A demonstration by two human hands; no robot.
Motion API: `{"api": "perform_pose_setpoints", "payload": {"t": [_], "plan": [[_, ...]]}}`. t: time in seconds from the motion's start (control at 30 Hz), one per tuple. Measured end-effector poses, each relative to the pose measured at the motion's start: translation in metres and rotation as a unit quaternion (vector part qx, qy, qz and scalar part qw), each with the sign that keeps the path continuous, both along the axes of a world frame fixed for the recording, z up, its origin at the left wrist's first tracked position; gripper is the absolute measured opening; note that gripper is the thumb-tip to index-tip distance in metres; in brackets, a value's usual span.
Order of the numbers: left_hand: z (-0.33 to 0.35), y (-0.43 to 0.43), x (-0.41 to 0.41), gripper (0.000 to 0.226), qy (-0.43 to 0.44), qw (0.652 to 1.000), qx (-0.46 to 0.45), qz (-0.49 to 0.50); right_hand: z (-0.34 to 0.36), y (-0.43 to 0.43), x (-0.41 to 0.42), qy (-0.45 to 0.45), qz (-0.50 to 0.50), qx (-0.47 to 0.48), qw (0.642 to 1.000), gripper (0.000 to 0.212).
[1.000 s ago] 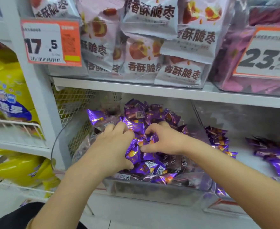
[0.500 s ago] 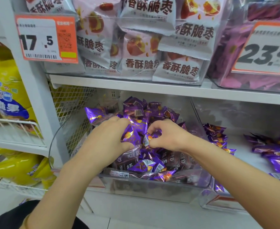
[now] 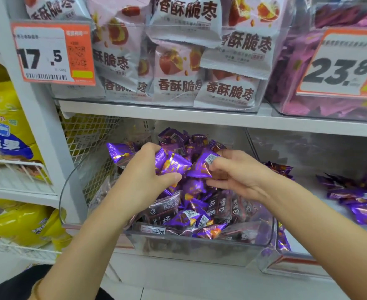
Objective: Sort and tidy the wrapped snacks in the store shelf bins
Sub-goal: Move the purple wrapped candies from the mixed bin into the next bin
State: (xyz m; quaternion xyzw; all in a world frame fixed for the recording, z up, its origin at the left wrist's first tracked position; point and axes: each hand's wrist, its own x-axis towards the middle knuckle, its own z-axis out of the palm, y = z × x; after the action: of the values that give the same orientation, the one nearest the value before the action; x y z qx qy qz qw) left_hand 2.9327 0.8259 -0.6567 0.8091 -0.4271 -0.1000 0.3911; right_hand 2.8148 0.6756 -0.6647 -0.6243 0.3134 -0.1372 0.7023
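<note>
Left hand lifted off pile in clear bin, clamped on purple snack; right hand beside it pinching barcoded snack.

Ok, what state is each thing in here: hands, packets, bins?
Left hand: grips purple packets.
Right hand: pinches a barcoded packet.
Bin: heaped, purple and dark packets mixed.
Side packets: lying loose to the right of the bin.
Date bags: stacked on the shelf above.
</note>
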Motion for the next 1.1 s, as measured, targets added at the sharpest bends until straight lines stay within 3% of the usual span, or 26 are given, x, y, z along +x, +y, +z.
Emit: {"api": "perform_pose_setpoints", "payload": {"t": [0.17,0.3,0.43,0.53,0.67,0.77,0.87,0.9,1.03,1.1], "plan": [[-0.004,-0.005,0.000,0.033,0.070,0.997,-0.022,-0.007,-0.001,0.002,0.000,0.023,-0.002,0.050,0.998,0.027],[-0.006,-0.006,0.000,0.031,0.114,0.993,-0.039,-0.020,0.000,0.006,-0.002,-0.014,0.027,0.159,0.987,0.033],[-0.008,-0.008,-0.001,0.034,0.147,0.987,-0.071,-0.004,0.003,0.010,-0.001,-0.031,0.012,0.096,0.995,0.022],[-0.008,-0.010,-0.004,0.040,0.166,0.981,-0.099,0.029,0.007,0.012,-0.004,-0.111,0.007,0.132,0.985,0.016],[-0.007,-0.014,-0.010,0.028,0.192,0.971,-0.137,0.023,0.004,0.020,-0.006,-0.159,0.092,0.158,0.970,0.045],[-0.007,-0.017,-0.013,0.021,0.246,0.959,-0.139,0.009,0.004,0.027,-0.004,-0.132,0.086,0.115,0.981,0.028],[-0.004,-0.017,-0.012,0.024,0.395,0.905,-0.153,-0.026,0.004,0.023,-0.002,-0.126,0.046,0.110,0.985,0.012],[-0.004,-0.017,-0.011,0.027,0.395,0.906,-0.149,-0.037,0.005,0.022,-0.003,-0.125,0.041,0.106,0.986,0.011],[-0.007,-0.015,-0.012,0.035,0.349,0.922,-0.155,-0.066,0.007,0.020,-0.005,-0.138,0.042,0.092,0.985,0.045],[-0.007,-0.016,-0.012,0.037,0.353,0.918,-0.170,-0.058,0.009,0.020,-0.007,-0.124,0.056,0.094,0.986,0.050]]}}
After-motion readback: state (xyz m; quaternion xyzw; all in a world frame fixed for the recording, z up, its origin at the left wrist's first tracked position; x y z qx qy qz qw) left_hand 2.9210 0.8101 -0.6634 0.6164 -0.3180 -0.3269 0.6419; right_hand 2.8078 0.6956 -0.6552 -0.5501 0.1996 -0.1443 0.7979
